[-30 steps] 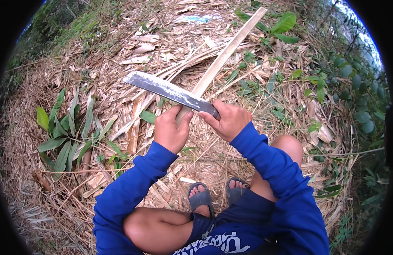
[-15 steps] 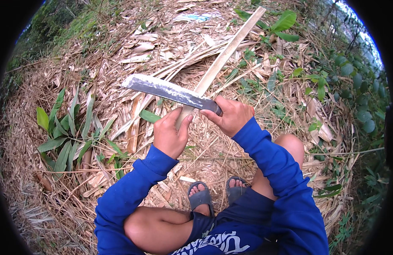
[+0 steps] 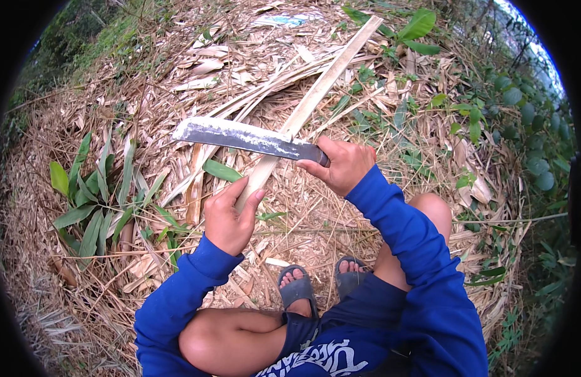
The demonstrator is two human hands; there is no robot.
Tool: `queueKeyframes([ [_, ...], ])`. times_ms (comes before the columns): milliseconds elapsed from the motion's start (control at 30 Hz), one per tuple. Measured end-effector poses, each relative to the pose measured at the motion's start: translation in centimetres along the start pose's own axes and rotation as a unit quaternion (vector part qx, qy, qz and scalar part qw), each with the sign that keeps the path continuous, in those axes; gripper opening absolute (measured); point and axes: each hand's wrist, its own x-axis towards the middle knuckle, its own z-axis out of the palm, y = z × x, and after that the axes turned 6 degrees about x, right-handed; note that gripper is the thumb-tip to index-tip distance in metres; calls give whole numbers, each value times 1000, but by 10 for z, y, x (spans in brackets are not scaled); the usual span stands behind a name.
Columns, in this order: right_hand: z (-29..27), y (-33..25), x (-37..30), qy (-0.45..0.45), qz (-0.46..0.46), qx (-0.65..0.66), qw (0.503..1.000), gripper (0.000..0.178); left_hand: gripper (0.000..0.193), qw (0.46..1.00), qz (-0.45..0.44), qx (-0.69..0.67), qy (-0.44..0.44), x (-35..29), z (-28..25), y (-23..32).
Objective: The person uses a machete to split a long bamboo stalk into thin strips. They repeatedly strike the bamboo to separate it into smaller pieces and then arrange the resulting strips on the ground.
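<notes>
My left hand (image 3: 229,217) is closed round the near end of a long, flat, pale strip that looks like split bamboo (image 3: 331,78). The strip slants away from me to the upper right. Across the top of it lies the broad blade of a machete (image 3: 234,139), dark along its near side and whitish along its far edge. Its tip points left. My right hand (image 3: 345,164) is closed round the machete's handle, just right of the strip; the fingers hide most of the handle.
Dry husks and thin split strips (image 3: 271,88) litter the ground ahead. A leafy plant (image 3: 95,195) grows on the left, another (image 3: 419,28) near the strip's far end. My sandalled feet (image 3: 296,290) are below my hands. Dense greenery (image 3: 535,132) stands at the right.
My left hand has moved down and left, drawing the strip toward me beneath the blade. More of the strip shows between my left hand and the machete. My right hand has barely shifted.
</notes>
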Motion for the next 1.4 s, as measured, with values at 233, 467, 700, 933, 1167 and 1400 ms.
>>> queueKeyframes([
  [233, -20, 44, 18, -11, 127, -4, 992, 59, 28, 999, -27, 25, -15, -38, -33, -25],
  [467, -29, 108, 22, 41, 192, 8, 981, 61, 32, 994, -89, 12, -65, -112, -81, -98],
  [700, -37, 158, 29, 139, 266, 10, 954, 63, 35, 971, -219, -13, -91, -151, -115, -133],
  [933, 7, 22, 9, -32, 101, 125, 986, 57, 37, 971, -160, -96, -148, -42, -34, -84],
  [1167, 5, -24, -11, -71, 13, 95, 993, 55, 33, 972, -67, -165, -155, 16, 21, -25],
  [1400, -3, -23, -10, -35, 2, 87, 996, 50, 34, 989, 8, -88, -119, 16, 32, -7],
])
